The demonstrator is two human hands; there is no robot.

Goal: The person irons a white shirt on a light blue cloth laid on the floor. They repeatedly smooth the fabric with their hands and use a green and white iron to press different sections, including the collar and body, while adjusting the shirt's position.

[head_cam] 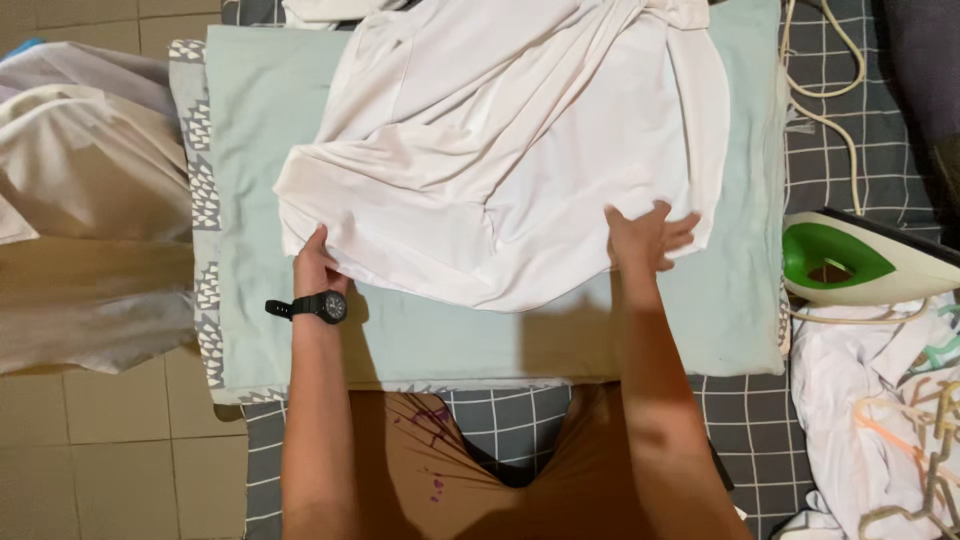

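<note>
Now: white shirt [510, 150] long axis crosswise | left hand [318, 268] pinches hem | right hand [648, 238] flat

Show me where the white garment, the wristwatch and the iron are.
white garment [520, 150], head view, on the smooth middle of the cloth.
wristwatch [331, 306], head view, on the black case at the left wrist.
iron [835, 255], head view, on the green part of its body.

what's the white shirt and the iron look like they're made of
White shirt: thin, soft fabric, likely a cotton knit; it drapes in loose folds, matte. Iron: looks like hard plastic, a smooth white and green shell with a slight sheen.
</note>
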